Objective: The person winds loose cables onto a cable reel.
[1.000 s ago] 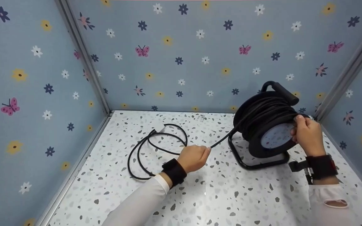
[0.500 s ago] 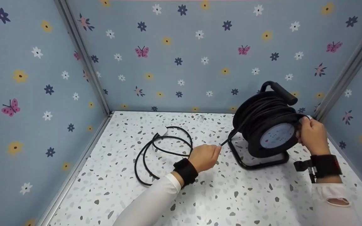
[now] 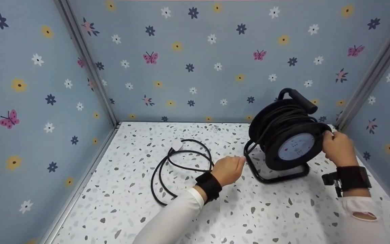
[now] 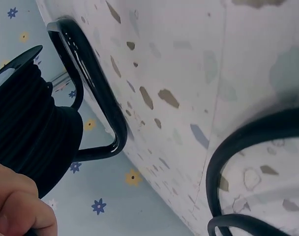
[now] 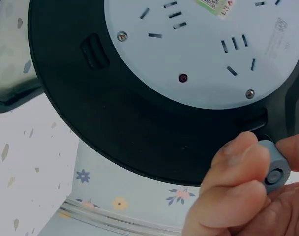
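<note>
On the left of the speckled tabletop (image 3: 120, 203) the loose cable (image 3: 181, 159) lay in slack loops, its white plug (image 3: 177, 144) at the far side. My left hand (image 3: 228, 170) had its fingers (image 4: 16, 206) curled round the cable just beside the reel's stand (image 3: 259, 171), guiding it. The cable reel (image 3: 288, 135) stood upright at the right, near the back corner. My right hand (image 3: 339, 149) pinched the grey crank knob (image 5: 273, 169) at the drum's rim. To wind well, I judged, the left should keep light tension and feed evenly across the drum while the right turned steadily.
</note>
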Motion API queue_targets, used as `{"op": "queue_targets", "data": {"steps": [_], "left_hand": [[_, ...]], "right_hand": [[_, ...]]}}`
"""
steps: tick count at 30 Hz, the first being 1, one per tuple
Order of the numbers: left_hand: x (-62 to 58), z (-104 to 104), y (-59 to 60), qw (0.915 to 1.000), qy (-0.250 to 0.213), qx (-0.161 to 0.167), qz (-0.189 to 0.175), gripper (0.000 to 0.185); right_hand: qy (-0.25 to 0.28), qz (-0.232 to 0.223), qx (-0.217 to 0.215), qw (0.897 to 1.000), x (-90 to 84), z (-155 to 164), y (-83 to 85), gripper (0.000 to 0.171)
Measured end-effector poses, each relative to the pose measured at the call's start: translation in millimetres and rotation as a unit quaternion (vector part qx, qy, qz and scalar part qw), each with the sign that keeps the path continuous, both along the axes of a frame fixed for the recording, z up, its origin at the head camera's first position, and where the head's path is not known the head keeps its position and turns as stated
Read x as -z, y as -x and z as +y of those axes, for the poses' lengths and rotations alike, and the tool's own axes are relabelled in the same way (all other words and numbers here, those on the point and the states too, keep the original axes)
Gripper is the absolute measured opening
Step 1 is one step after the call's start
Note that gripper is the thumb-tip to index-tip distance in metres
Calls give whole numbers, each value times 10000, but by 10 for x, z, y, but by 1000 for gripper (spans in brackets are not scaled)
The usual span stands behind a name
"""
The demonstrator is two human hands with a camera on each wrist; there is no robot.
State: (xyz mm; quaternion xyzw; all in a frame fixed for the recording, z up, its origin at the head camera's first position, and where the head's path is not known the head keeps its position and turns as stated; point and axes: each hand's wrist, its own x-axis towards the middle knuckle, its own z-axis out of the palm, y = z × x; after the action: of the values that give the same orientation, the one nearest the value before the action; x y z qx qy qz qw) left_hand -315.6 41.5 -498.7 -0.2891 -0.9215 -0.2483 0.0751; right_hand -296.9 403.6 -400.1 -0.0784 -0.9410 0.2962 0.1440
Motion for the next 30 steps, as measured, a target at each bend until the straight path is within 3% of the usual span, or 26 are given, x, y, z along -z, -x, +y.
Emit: {"op": "queue_targets", "data": {"steps": [4,10,18,23,26,30], "left_hand": [[-12,1,11,10000,-8,-76,27,51],[-160,33,14,9997,-184,-79,138,50],[-301,95,29,9992,-367,127,-123,45],[-407,26,71,9973,-624,307,-237,38],[-447,-60,131,9971,-578,157,-468,55],[-426,-282,254,9964,-52,-404,-742,93]], "right_hand": [[-14,23,48,10000,10,-21,22,55],[50,54,117,9999,100,32,31,56],[-331,124,160,9992,191,54,64,57],[-337,-13,394,9987,365,50,55,59],[-239,-205,455,9985,472,81,23,61],[-199,-514,269,9981,576,112,11,63]]}}
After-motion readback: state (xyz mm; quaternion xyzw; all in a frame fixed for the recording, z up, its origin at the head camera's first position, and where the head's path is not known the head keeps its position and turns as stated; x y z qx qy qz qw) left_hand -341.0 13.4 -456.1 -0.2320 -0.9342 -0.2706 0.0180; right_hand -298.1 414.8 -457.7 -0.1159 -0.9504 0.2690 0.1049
